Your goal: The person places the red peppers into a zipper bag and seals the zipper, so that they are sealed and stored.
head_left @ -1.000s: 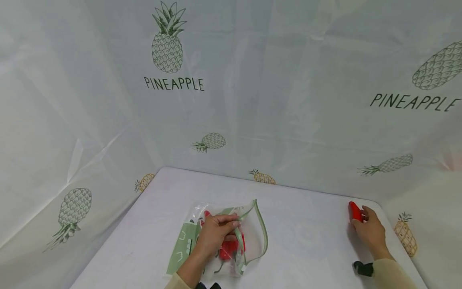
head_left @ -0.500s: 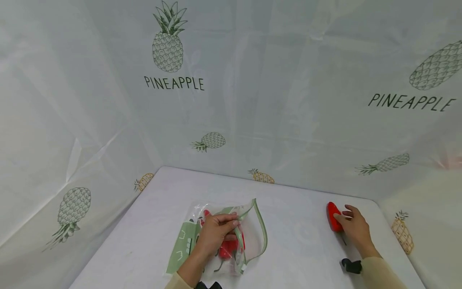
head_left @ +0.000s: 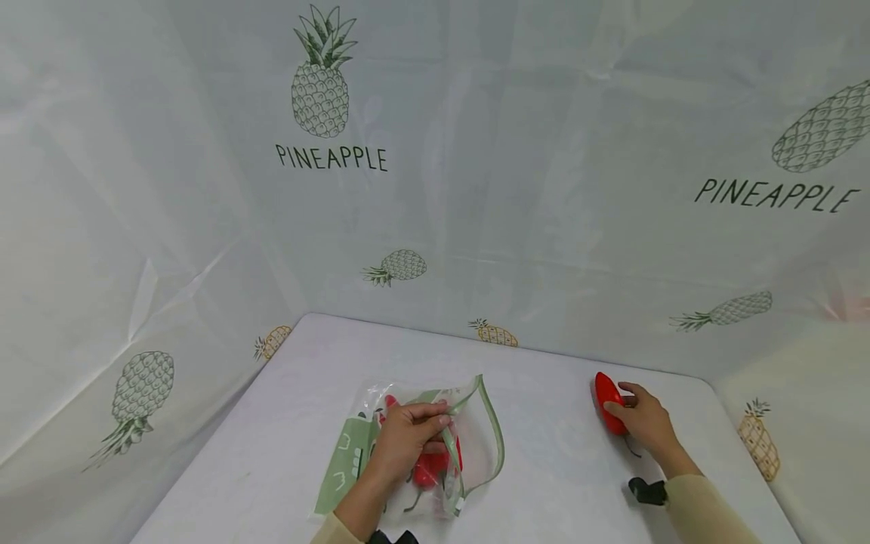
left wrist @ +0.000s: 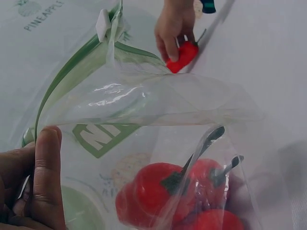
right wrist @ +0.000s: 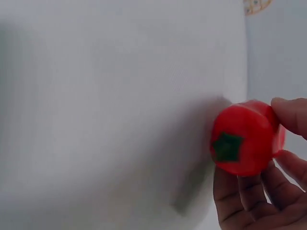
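The red pepper [head_left: 609,406] is located over the far-right part of the surface [head_left: 544,453], near the far edge; its shadow suggests it is raised. The right hand [head_left: 646,421] pinches it between thumb and fingers, stem pointing toward the near side. Caution: a fingertip hold on a rounded, apparently smooth body could slip if loosened. Well apart, nearer the left edge, lies the clear bag [head_left: 340,457], mouth gaping toward the right edge. The left hand [head_left: 408,438] pinches one side of the rim; the unsupported side could sag or catch a stem. Further peppers [left wrist: 160,189] lie inside.
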